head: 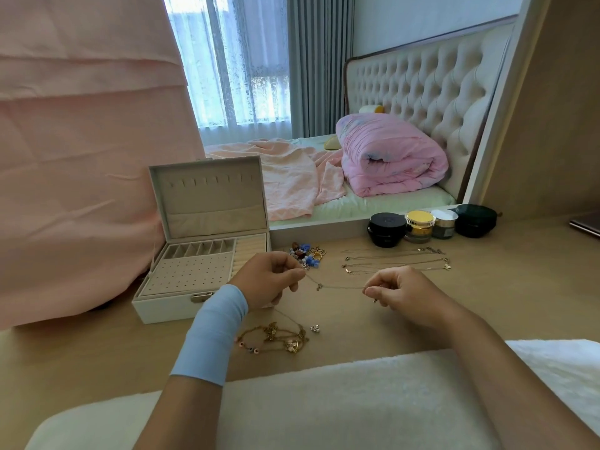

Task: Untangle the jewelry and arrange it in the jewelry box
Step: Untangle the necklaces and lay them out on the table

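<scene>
Left hand (271, 279) and right hand (397, 292) pinch thin gold pendant chain (331, 286) taut above light wooden desk (487, 303); open white jewelry box (168, 305) left.

1. Jewelry box (168, 308), centre left: white shell, beige lining, dotted hole grid.
2. Wrist band (211, 332): pale blue.
3. Necklace (319, 286), centre, and chain tangle (276, 339), lower centre: gold.
4. Cloth (81, 157), upper left: pink.
5. Jar (386, 230), right: black.

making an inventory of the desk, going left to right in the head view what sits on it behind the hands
Jewelry box → pile of small jewelry → black jar → gold-lidded jar → white-lidded jar → dark green case
</scene>
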The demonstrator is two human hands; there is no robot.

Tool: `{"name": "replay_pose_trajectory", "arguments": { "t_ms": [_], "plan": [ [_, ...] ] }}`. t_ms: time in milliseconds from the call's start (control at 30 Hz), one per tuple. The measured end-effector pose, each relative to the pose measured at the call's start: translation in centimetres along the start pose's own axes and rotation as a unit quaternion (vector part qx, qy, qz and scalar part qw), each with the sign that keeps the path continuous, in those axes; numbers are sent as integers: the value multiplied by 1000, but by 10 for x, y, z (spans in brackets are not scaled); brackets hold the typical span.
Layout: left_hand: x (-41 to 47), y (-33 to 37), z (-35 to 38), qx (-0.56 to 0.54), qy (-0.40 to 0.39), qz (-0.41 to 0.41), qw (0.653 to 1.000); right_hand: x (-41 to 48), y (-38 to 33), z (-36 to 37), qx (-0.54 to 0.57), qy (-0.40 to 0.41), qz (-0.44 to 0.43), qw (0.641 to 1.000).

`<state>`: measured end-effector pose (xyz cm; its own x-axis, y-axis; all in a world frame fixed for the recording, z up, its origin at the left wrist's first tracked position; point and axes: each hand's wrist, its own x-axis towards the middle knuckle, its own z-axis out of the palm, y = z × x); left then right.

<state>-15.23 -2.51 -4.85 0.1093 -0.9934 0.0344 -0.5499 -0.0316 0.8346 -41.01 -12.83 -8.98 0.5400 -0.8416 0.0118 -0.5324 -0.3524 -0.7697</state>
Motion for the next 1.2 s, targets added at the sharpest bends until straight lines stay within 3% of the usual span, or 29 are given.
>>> {"name": "replay_pose_trajectory", "arguments": {
  "t_ms": [100,200,267,300,367,433,500,733,933,1200],
  "plan": [
    [0,3,2,-17,-2,6,1000,-2,-5,-2,-120,6,7,993],
    [0,8,7,-31,-20,14,999,-8,-18,-2,-311,29,21,950],
    [0,11,11,-39,-40,17,998,-10,-24,2,-336,35,3,941],
    [0,12,14,-46,-54,16,997,-11,-28,7,-289,34,-23,957],
    [-1,15,19,-56,-86,14,995,-14,-37,19,-71,0,-68,995],
    [-1,16,22,-56,-109,17,992,-16,-44,28,129,-55,-77,987],
    [-2,16,20,-61,-121,13,991,-15,-46,30,206,-61,-59,975],
    [0,7,11,-71,-126,7,990,-13,-40,31,275,-98,-10,956],
    [2,4,9,-8,-89,9,996,-13,-39,30,150,-102,-12,983],
    [2,8,14,145,-103,-2,984,-11,-34,33,134,-45,-12,990]
  ]
}}
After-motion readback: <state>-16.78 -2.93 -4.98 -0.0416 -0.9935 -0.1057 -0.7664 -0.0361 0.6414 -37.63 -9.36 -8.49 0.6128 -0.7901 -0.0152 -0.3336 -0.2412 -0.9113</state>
